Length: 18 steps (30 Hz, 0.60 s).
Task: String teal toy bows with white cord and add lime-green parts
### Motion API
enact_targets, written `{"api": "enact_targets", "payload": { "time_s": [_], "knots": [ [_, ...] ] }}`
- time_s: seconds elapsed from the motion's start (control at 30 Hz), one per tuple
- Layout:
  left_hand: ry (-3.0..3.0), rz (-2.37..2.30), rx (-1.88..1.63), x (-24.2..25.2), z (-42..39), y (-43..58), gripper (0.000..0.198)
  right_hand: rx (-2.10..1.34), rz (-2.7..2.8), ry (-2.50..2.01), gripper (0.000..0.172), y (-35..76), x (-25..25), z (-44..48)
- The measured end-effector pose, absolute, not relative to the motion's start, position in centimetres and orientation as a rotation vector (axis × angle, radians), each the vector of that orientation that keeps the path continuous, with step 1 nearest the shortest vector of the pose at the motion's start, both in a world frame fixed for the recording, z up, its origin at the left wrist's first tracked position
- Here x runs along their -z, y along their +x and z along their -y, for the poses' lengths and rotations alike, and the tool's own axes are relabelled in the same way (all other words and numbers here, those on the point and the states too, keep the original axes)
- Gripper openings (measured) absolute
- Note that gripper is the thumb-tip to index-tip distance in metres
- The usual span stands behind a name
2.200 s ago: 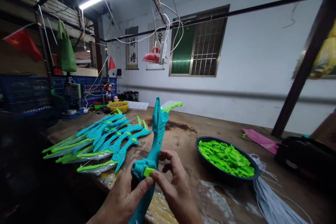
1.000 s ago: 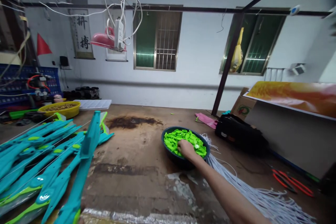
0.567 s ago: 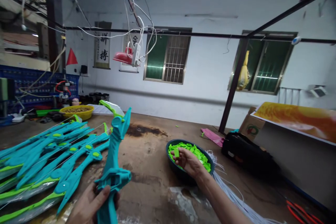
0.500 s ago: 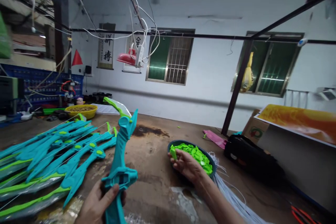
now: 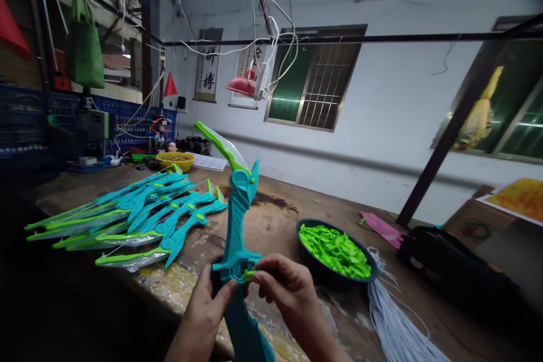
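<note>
Over the near edge of the worktop (image 5: pixel 275 237), seen from my head, my left grip (image 5: pixel 206 305) curls around a teal bow (image 5: pixel 236 235), its long axis nearly upright. Just right of its hollow socket (image 5: pixel 241 267), my right grip (image 5: pixel 286 285) pinches a small green piece (image 5: pixel 249 275); whether that is seated, I cannot tell. The bow looks smooth, moulded plastic, its green limb (image 5: pixel 218 144) curved. Similar pieces (image 5: pixel 335 251) heap in a round, dark bowl (image 5: pixel 317 267), back from the edge.
</note>
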<state>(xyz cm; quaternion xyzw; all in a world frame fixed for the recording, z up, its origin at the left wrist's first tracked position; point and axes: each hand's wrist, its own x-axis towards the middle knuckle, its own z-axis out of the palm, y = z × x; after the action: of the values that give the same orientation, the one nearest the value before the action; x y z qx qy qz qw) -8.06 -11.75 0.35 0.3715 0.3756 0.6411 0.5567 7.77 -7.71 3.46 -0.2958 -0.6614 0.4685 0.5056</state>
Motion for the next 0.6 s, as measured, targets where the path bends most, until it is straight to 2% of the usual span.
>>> {"api": "enact_targets", "payload": {
  "time_s": [0.27,0.6],
  "knots": [
    [0.901,-0.874,-1.540,-1.2,12.3,-7.6,0.061,-0.655,1.583,-0.758,0.014,6.2,-2.4,8.1],
    [0.931,-0.926,-1.536,-0.3,11.8,-7.7,0.056,-0.776,1.367,-0.875,0.030,5.2,-2.2,8.3]
  ]
}}
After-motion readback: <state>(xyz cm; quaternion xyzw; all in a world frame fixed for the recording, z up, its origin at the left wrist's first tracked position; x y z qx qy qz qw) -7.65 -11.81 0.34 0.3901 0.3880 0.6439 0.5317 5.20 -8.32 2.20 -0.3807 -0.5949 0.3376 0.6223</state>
